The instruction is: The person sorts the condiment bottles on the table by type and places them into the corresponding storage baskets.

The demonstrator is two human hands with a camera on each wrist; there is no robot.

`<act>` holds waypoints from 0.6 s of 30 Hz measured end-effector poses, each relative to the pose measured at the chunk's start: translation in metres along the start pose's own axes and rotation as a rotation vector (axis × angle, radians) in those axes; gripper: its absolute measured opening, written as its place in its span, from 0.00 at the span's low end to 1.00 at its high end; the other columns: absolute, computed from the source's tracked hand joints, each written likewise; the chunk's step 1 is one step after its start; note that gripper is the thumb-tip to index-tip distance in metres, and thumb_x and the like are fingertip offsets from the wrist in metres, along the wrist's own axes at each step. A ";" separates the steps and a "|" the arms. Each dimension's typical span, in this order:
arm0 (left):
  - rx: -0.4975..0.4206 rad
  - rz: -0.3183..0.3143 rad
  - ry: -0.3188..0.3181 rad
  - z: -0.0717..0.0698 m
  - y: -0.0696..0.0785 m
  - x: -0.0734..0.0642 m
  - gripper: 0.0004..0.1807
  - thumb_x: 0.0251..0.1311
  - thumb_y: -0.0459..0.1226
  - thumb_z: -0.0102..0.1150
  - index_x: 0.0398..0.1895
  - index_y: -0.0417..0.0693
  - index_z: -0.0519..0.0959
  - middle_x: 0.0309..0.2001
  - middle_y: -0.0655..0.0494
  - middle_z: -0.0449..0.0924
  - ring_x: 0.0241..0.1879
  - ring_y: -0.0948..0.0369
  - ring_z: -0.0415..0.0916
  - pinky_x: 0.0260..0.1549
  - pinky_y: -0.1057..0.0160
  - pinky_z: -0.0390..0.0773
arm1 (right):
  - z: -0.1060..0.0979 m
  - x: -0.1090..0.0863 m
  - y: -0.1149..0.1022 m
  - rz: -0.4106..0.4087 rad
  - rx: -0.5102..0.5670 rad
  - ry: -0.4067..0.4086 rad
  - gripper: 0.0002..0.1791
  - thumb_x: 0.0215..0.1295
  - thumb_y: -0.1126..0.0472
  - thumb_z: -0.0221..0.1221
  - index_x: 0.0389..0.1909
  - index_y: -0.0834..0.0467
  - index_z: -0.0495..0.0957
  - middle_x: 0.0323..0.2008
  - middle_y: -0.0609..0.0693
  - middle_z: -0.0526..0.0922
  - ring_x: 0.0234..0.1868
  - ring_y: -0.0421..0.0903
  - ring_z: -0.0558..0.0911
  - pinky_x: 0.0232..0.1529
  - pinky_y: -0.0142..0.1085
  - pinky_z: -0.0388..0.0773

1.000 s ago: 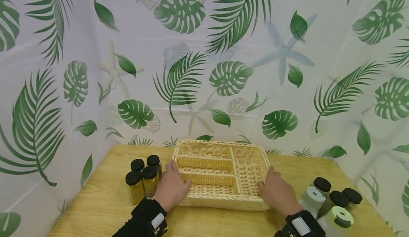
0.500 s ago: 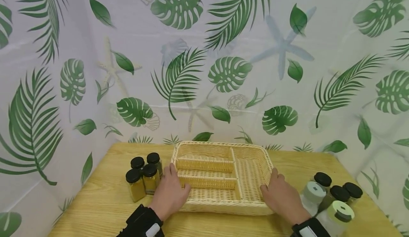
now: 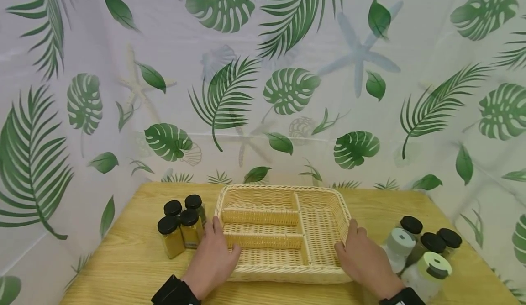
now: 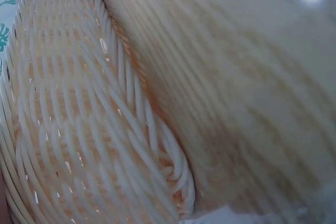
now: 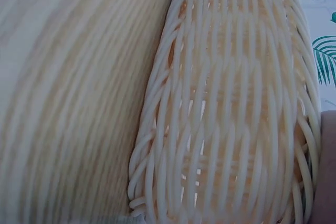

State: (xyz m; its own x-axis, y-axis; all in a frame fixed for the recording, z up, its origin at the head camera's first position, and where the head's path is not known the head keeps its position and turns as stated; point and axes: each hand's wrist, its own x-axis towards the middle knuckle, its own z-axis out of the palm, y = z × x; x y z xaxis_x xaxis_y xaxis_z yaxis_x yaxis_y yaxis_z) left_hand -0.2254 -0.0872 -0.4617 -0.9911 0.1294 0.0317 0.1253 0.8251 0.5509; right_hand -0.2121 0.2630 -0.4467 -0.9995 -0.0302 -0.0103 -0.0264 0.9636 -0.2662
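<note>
A pale woven wicker basket with inner dividers sits on the wooden table. One long compartment lies on its right, and three shorter ones are stacked on its left. My left hand grips the left side near the front corner, thumb inside the rim. At the opposite side, my right hand holds the basket in the same way. The fingers' undersides are hidden behind the walls. In the left wrist view the basket's outer wall fills the left part; the right wrist view has the wall close up.
Several black-capped jars of yellowish and dark contents stand close left of the basket. On the right are several more black-capped jars, a white-capped bottle and a green-capped bottle. A leaf-patterned cloth hangs behind the table.
The basket has slid a little toward me, with both hands holding its sides throughout. The head view has shifted slightly. The jars keep their places on the table.
</note>
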 end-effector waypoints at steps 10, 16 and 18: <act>0.043 0.007 0.030 -0.004 -0.001 -0.015 0.48 0.63 0.51 0.46 0.70 0.24 0.39 0.65 0.25 0.46 0.59 0.42 0.61 0.47 0.46 0.74 | 0.001 -0.011 -0.006 0.004 0.027 -0.011 0.40 0.70 0.51 0.43 0.68 0.78 0.42 0.56 0.80 0.61 0.15 0.45 0.70 0.11 0.39 0.62; 0.049 0.003 -0.007 -0.003 0.004 -0.022 0.48 0.63 0.53 0.46 0.70 0.24 0.41 0.66 0.25 0.46 0.57 0.43 0.63 0.43 0.47 0.76 | -0.002 -0.023 -0.003 0.015 0.011 -0.015 0.41 0.69 0.51 0.45 0.68 0.79 0.43 0.56 0.80 0.63 0.22 0.48 0.75 0.15 0.39 0.67; 0.048 0.008 -0.023 -0.003 0.006 -0.025 0.47 0.64 0.52 0.46 0.70 0.24 0.42 0.66 0.25 0.46 0.55 0.44 0.66 0.40 0.49 0.77 | -0.002 -0.026 -0.002 0.026 -0.007 -0.017 0.42 0.68 0.51 0.45 0.67 0.79 0.43 0.56 0.80 0.64 0.28 0.50 0.77 0.17 0.41 0.71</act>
State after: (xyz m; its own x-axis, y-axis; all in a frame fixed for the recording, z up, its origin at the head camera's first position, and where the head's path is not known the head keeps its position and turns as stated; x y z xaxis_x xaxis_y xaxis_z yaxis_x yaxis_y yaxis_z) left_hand -0.1997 -0.0873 -0.4572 -0.9889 0.1478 0.0163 0.1353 0.8493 0.5102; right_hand -0.1856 0.2623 -0.4444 -0.9994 -0.0099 -0.0331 -0.0010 0.9659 -0.2590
